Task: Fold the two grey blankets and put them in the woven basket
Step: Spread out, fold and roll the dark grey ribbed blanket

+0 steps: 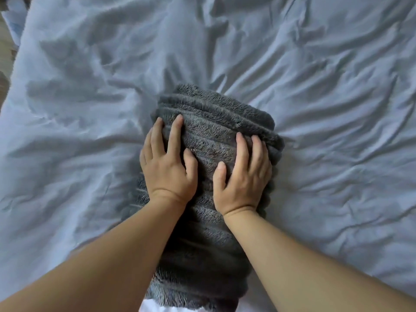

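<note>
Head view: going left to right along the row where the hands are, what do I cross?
Wrinkled light blue sheet → left hand flat on the grey blanket → right hand, also flat on it → blanket's right edge → sheet again.

My left hand point(167, 163) and right hand point(242, 176) flat on folded grey ribbed blanket point(216, 122), palms down, fingers spread, blanket mid-bed toward near edge, wrinkled pale blue sheet point(326, 86) underneath
</note>
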A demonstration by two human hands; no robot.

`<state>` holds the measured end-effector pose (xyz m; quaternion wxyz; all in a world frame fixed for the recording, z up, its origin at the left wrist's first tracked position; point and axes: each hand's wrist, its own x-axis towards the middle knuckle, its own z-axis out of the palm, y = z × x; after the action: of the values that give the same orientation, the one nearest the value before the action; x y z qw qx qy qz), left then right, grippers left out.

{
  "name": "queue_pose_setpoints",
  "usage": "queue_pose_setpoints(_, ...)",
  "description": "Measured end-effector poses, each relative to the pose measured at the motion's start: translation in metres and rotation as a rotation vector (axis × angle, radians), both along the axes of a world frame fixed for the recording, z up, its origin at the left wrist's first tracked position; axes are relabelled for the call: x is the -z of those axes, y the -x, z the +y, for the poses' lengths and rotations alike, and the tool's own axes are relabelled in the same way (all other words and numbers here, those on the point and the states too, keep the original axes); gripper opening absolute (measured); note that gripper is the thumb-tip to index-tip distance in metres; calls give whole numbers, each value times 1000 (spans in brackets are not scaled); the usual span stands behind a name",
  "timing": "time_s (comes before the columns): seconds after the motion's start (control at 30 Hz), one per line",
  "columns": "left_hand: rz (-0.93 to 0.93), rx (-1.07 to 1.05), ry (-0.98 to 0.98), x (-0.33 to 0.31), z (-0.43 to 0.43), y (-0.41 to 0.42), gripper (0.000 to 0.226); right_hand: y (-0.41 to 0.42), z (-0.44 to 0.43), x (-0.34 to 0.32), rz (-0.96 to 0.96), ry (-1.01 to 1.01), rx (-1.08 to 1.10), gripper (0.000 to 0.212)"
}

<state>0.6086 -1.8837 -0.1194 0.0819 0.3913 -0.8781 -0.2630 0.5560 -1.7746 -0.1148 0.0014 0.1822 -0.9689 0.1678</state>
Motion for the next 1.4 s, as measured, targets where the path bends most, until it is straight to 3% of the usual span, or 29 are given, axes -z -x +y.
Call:
queue_pose_setpoints(0.67, 114, -42, 37, 105, -13, 18, 61, 12, -18, 104, 167, 35, -18, 59)
queue_pose_setpoints(1.0, 107, -45, 4, 80, -13, 19, 73, 11, -18, 72, 167, 13, 12, 61)
queue_pose_setpoints(1.17, 30, 7, -212, 23, -22, 11, 63, -2, -20, 6, -21, -100, 78, 58)
queue_pose_setpoints(1.27, -109, 119, -247, -27, -45, 4, 54, -31, -25, -44, -165, -43, 275, 57)
queue_pose_setpoints(1.33, -177, 298, -81, -60, -59, 9, 54, -59, -21, -73, -191, 7, 661, 56)
queue_pose_setpoints(1.4, -129, 572, 103, -90, -66, 22, 57, -88, -16, -90, -236, 15, 1047, 55)
